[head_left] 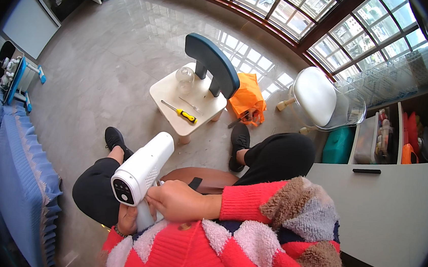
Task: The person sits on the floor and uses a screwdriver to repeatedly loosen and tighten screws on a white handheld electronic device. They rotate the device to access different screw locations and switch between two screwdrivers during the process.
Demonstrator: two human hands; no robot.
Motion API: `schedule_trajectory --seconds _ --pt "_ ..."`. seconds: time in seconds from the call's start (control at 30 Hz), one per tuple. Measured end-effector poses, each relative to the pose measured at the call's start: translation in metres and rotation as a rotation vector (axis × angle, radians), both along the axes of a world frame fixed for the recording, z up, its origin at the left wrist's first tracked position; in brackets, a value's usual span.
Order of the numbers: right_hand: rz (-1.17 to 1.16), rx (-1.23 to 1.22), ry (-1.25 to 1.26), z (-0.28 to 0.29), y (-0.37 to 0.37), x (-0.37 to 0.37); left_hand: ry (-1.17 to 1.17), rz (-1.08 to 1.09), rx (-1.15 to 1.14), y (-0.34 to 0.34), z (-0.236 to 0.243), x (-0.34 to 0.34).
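A white gun-shaped handheld device (145,165) with a dark button panel on its rear end is in front of my lap. My left hand (126,220) is wrapped round its handle from below. Against the handle's right side, my right hand (177,201) is closed, its fingertips partly hidden and slightly blurred. What those fingers grip cannot be made out. On the small cream chair (164,91) ahead lie a yellow and black screwdriver (187,116) and a thin metal rod (190,104). A clear rounded container (185,77) stands behind them.
An orange bag (247,98) sits on the floor right of the chair. Farther right are a white-seated chair (314,96) and a cabinet (390,210) with open shelves of bins. A blue quilted cover (16,177) lies along the left, below a blue-edged rack (17,81).
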State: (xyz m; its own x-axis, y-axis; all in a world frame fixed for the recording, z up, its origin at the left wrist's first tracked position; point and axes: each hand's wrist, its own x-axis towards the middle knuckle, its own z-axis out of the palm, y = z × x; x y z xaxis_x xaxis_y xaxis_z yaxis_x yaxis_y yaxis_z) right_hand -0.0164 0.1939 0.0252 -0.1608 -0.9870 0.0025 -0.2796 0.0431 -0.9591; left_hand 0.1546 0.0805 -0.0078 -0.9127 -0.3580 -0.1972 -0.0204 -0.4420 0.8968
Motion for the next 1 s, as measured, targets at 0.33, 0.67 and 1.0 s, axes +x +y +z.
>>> schedule_trajectory --seconds 0.33,0.67,1.0 --pt "-0.036 -0.156 0.464 -0.013 -0.005 -0.014 -0.051 -0.094 0.050 -0.007 -0.004 -0.012" --pt "-0.088 0.635 -1.288 -0.030 0.001 -0.009 -0.080 -0.074 -0.136 -0.005 -0.004 -0.011" --pt "0.102 -0.306 0.827 -0.029 0.009 -0.035 -0.155 -0.150 0.061 -0.004 -0.008 -0.014"
